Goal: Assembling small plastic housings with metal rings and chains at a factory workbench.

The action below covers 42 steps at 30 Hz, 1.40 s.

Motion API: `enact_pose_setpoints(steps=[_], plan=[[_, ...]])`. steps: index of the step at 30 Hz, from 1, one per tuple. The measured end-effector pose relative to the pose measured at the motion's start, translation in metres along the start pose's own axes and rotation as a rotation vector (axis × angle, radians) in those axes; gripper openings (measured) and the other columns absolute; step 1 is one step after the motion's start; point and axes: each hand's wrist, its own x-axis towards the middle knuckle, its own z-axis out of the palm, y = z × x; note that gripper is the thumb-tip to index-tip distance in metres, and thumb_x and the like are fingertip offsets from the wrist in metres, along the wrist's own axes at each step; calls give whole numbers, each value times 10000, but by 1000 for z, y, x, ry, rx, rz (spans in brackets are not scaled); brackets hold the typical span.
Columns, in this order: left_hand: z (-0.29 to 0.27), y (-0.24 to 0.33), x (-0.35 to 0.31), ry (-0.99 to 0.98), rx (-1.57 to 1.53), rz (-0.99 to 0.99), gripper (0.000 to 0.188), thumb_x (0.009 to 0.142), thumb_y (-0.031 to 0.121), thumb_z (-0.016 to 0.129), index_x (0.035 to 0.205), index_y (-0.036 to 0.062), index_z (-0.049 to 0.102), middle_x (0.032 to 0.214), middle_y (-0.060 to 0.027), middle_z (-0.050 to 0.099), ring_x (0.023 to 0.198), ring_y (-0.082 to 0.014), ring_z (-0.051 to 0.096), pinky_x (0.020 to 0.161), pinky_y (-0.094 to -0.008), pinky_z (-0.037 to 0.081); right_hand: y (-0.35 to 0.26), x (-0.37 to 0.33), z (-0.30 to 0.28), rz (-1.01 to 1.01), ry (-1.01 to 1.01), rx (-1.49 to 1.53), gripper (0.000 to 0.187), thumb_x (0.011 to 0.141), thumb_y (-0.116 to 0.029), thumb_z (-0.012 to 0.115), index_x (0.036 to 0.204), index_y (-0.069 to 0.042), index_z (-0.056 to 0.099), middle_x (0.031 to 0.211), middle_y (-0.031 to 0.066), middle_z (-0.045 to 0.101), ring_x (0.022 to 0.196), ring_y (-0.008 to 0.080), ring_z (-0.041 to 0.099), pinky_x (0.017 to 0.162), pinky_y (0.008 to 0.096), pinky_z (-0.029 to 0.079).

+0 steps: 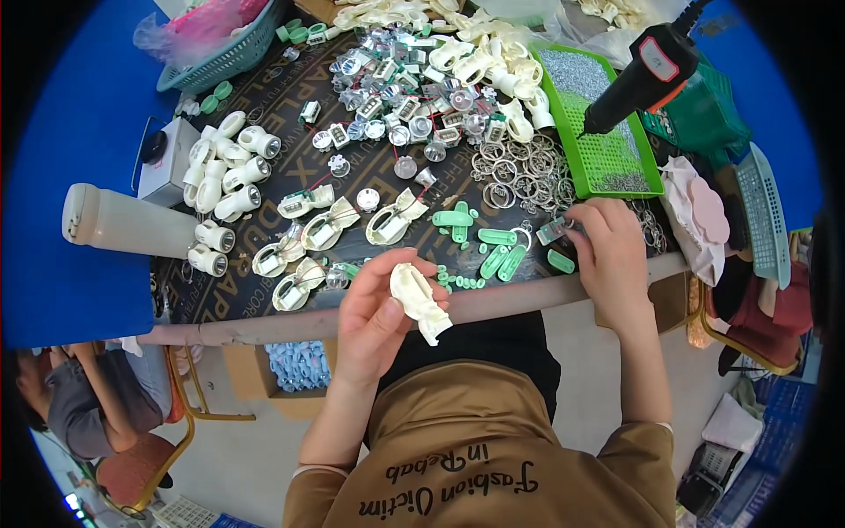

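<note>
My left hand [368, 315] grips a cream plastic flashlight half-shell [417, 297] above the table's front edge. Off to the right, my right hand [611, 255] pinches a small clear-and-green piece [553, 231] at the tabletop; its exact kind is hard to make out. Beside those fingertips lie a green oval cover [561, 260] and a metal key ring [522, 238]. Several more green covers [497, 236] and small green buttons [462, 282] are spread between my hands. Left of my left hand sit half-shells [330, 225] fitted with battery holders, wires and clear lenses.
A large heap of wired lens parts [396, 97] fills the table's middle. Assembled flashlights [238, 176] pile up at left near a white bottle [132, 220]. A black electric screwdriver [647, 75] hangs over a green tray [607, 145] of screws. Key rings [528, 167] lie nearby.
</note>
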Motion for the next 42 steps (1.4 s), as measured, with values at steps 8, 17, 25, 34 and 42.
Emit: enact_pose_setpoints(steps=[8,17,25,34,42], plan=[[8,2,-2,58,-7,17,460,869,200,541,1246,-1,369,1156,-181,493,951,-263,578,792,-388,506,12,6,11,-221,-78,57,278,638,8,618,904,-52,563,903,81,570,876,261,527,771,368,402],[14,3,-5,20,-22,179,444,790,-47,586,1204,-26,428,1190,-184,499,1111,-340,508,908,-420,458,-46,8,-19,7,52,1024,260,649,10,671,899,5,600,859,109,587,707,161,546,645,254,447],[24,14,-9,2,314,321,479,714,-112,632,1164,-58,476,1182,-168,458,1074,-274,521,896,-365,475,-85,16,-2,-89,-140,1037,243,682,-18,666,919,-18,613,815,82,604,651,170,560,539,259,452],[22,16,-14,48,356,314,444,700,-106,657,1121,-63,523,1157,-159,473,1030,-242,540,834,-327,510,-90,18,1,-117,-185,1084,234,689,-16,667,920,-8,629,796,86,606,638,152,570,524,241,459],[24,18,-14,58,374,332,431,709,-90,660,1117,-64,526,1149,-165,478,1025,-250,546,828,-330,513,-91,17,0,-102,-149,1032,230,690,-16,674,916,-3,635,794,87,608,634,150,572,529,243,459]])
